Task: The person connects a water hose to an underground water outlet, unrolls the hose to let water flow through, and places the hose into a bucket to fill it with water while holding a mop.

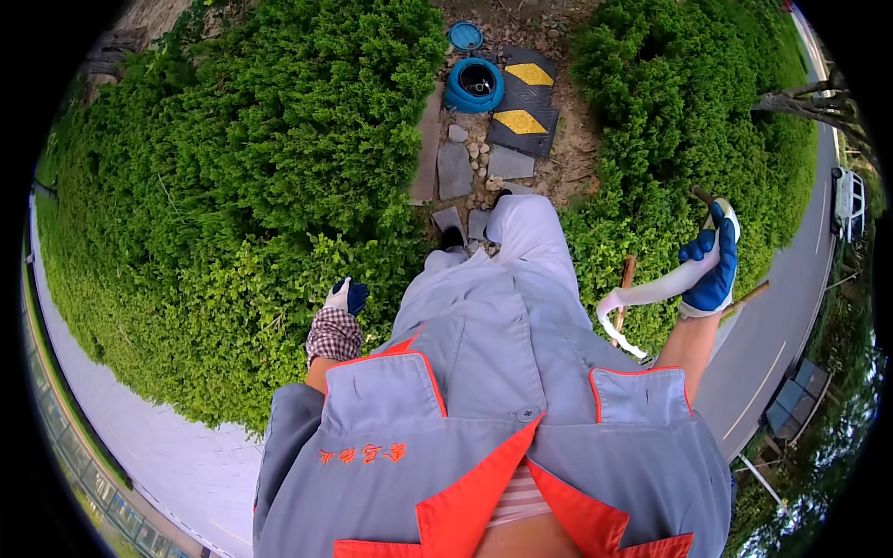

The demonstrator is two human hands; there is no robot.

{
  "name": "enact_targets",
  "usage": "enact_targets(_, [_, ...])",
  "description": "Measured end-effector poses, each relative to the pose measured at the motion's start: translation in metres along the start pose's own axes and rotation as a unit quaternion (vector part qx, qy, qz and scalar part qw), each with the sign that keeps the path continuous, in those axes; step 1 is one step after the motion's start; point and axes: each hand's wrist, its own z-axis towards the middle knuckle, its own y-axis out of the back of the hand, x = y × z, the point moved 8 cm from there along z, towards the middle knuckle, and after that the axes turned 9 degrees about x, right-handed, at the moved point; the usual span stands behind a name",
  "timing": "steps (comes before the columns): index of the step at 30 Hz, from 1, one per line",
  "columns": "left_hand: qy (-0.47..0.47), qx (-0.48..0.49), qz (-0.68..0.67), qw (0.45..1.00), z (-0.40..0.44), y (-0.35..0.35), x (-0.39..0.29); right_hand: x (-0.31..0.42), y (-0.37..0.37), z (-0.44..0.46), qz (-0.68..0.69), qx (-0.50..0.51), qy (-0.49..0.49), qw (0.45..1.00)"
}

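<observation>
In the head view, the right hand [714,265], in a blue-and-white glove, is closed around a pale strip [656,286], its fingers wrapped over it. The strip is off to the person's right, level with the hip: one end sticks out past the top of the fist, and the rest sweeps inward and curls into a thin white tail beside the shirt [493,349]. One stick [627,270] stands close to that curl, a second stick [747,296] shows on the outer side of the wrist, and a brown tip pokes out by the fingers; whether these pieces join or are gripped too, I cannot tell. The left hand [346,297], gloved the same way below a checked cuff [334,333], hangs low against the left hedge [279,149]; its fingers look bent, but I cannot tell whether they pinch anything. Ahead of the shoes, between this hedge and the right hedge [688,112], lie flat stones [455,170], a blue ring [458,98] around a dark opening, a round blue lid [465,36] just beyond it, and a black-and-yellow mat [547,104] alongside. A white car [848,200] is on the road [791,288] at far right.
</observation>
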Motion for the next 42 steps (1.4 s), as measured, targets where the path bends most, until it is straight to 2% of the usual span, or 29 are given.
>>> enact_targets(8, [-0.010, -0.132, 0.097, 0.986, -0.025, 0.001, -0.004, -0.005, 0.006, 0.004, -0.008, -0.027, -0.015, 1.000])
enact_targets(13, [0.064, 0.015, 0.046, 0.997, 0.000, 0.007, 0.000, -0.009, 0.002, 0.001, 0.010, -0.009, -0.022, 1.000])
enact_targets(15, [0.020, -0.047, 0.021, 0.998, 0.000, 0.004, -0.008, -0.009, 0.005, -0.001, 0.007, -0.019, -0.017, 1.000])
enact_targets(17, [-0.010, -0.105, 0.030, 0.994, -0.016, -0.030, -0.019, -0.008, 0.007, 0.000, 0.003, -0.034, -0.014, 0.999])
enact_targets(20, [-0.007, -0.037, 0.027, 0.999, 0.010, -0.017, -0.020, -0.007, 0.007, 0.001, 0.002, -0.057, -0.012, 0.998])
enact_targets(21, [0.015, -0.075, -0.006, 0.997, 0.013, -0.013, -0.017, -0.006, 0.003, 0.001, 0.004, -0.059, -0.009, 0.998])
enact_targets(25, [-0.007, -0.095, 0.050, 0.994, -0.015, -0.049, -0.030, -0.005, 0.000, 0.002, 0.016, -0.022, -0.002, 1.000])
enact_targets(28, [-0.021, -0.033, 0.075, 0.996, 0.005, -0.026, -0.024, -0.005, -0.003, 0.002, 0.006, -0.039, -0.008, 0.999])
enact_targets(29, [-0.029, -0.051, 0.044, 0.997, 0.000, -0.024, -0.022, -0.005, -0.003, 0.006, 0.003, -0.049, -0.010, 0.999])
enact_targets(32, [-0.002, -0.027, -0.042, 0.999, -0.003, -0.019, -0.013, -0.011, -0.003, 0.008, 0.016, -0.045, -0.014, 0.999])
enact_targets(33, [0.000, -0.091, 0.006, 0.996, -0.006, -0.010, -0.011, -0.013, -0.003, 0.007, 0.013, -0.042, -0.017, 0.999])
enact_targets(36, [0.012, -0.087, 0.020, 0.996, -0.018, -0.015, -0.009, -0.013, -0.005, 0.008, 0.007, -0.033, -0.019, 0.999])
enact_targets(37, [0.013, -0.117, 0.048, 0.992, -0.016, -0.010, -0.006, -0.013, -0.005, 0.009, 0.006, -0.034, -0.017, 0.999])
enact_targets(38, [0.013, -0.062, 0.078, 0.995, -0.007, -0.005, -0.004, -0.013, -0.003, 0.008, 0.004, -0.036, -0.016, 0.999])
enact_targets(42, [0.022, -0.070, 0.068, 0.995, 0.001, -0.007, -0.004, -0.013, 0.008, 0.005, 0.014, -0.046, -0.015, 0.999])
